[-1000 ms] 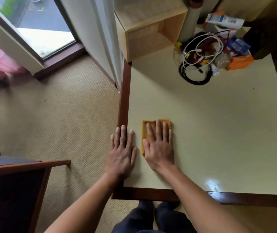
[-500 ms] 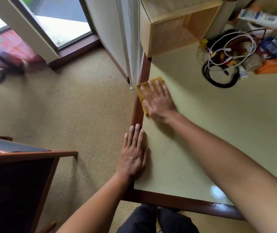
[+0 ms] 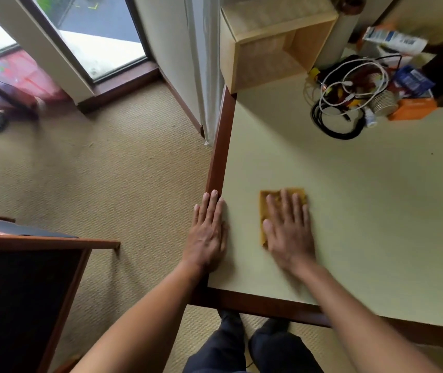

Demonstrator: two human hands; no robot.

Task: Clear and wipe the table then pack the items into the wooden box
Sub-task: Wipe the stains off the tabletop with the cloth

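Yellow cloth [image 3: 262, 210], lower centre on the table [image 3: 363, 211], pinned under the right hand [image 3: 290, 232], fingers [image 3: 285, 204] straight and slightly apart to drive the wipe. Left hand [image 3: 206, 235] lies flat on the edge, fingers together, likely bracing. Cables [image 3: 349, 100] and wooden box [image 3: 266, 57] sit upper right, unpacked.

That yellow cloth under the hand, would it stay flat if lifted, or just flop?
Probably flop: the cloth looks thin and lies flat under the right hand. It likely weighs little for its size. On the glossy table it should slide easily when pushed.
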